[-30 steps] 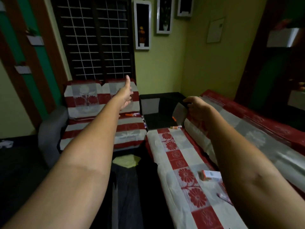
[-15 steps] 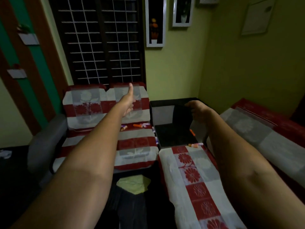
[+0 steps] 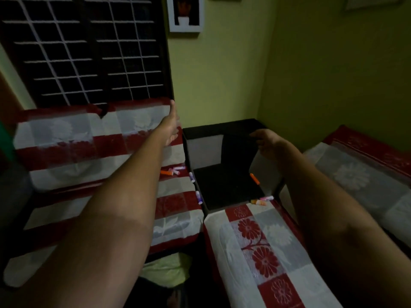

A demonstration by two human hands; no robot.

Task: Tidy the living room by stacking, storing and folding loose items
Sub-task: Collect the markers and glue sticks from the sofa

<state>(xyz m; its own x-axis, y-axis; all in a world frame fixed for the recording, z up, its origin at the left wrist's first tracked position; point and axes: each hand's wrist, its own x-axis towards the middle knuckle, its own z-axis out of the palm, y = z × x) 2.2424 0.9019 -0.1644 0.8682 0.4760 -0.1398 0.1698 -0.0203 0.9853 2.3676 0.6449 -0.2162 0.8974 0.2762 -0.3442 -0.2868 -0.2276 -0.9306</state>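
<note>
Right hand point(image 3: 265, 144) pinches the top edge of a dark, stiff flap of the black fabric storage box point(image 3: 222, 156) wedged in the corner between the two sofas, fingers curled over that edge. Left hand point(image 3: 171, 127) reaches out over the back of the red-and-white striped sofa point(image 3: 77, 152) with the thumb raised; it holds nothing that can be seen, and how its other fingers lie is not clear from this angle. Little of the tidying looks done. One orange marker point(image 3: 254, 178) lies inside the box against its right wall, but a small cluster of orange and pink markers point(image 3: 172, 171) sits on the striped sofa's seat near the box, two purple-tipped ones point(image 3: 195, 187) lie along that seat's edge just beside the box wall, and another orange and pink pair point(image 3: 262, 200) rests at the far end of the red-flowered white sofa cushion point(image 3: 262, 252). A pale yellow-green cloth point(image 3: 165, 270) lies crumpled on the dark floor between the sofas, apparently unfolded. Gathering the markers into the box and folding that cloth seem to remain.
</note>
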